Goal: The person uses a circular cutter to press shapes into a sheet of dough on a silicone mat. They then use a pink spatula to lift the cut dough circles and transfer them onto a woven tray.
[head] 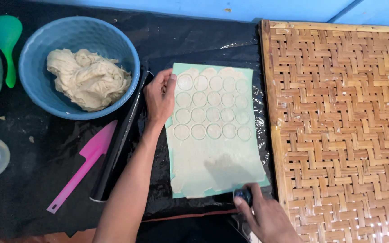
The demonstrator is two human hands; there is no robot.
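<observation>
Black-covered surface point(46, 171), bare along its near left edge. Woven bamboo tray point(343, 135), filling the right edge. Blue bowl point(32, 85), far left corner, holding a lump of dough point(88, 78). Rolled dough sheet point(214, 130) on a green mat point(248, 72), centre, just left of the tray, marked with rows of cut circles across its far half; near half uncut. Pink spatula point(84, 164), left of the mat. Left hand point(160, 96), fingers spread loosely, resting on the sheet's far left edge. Right hand point(266, 218), grip pinched on a small dark cutter point(244, 195) at the sheet's near right corner.
</observation>
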